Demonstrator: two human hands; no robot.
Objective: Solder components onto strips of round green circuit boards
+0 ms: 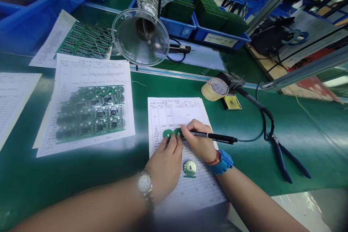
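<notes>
A printed form [176, 110] lies on the green mat in front of me. On it, my left hand [166, 163] presses its fingertips down on a small green circuit board [168, 133] with rounded lobes, partly covered by the fingers. My right hand [201, 143] grips a black marker pen [222, 138], its tip end at the board's right part. Whether the tip touches the board is hidden by the fingers. Below the hands, a single round circuit board [189, 168] with a thin strip at its lower edge rests on the same form.
Circuit board panels [108, 112] lie on and under sheets at left. A clear fume extraction hood [141, 38] hangs ahead. Blue bins [220, 39] of boards stand behind. A round tub [214, 88], a soldering iron holder [232, 81] and pliers [288, 159] are at right.
</notes>
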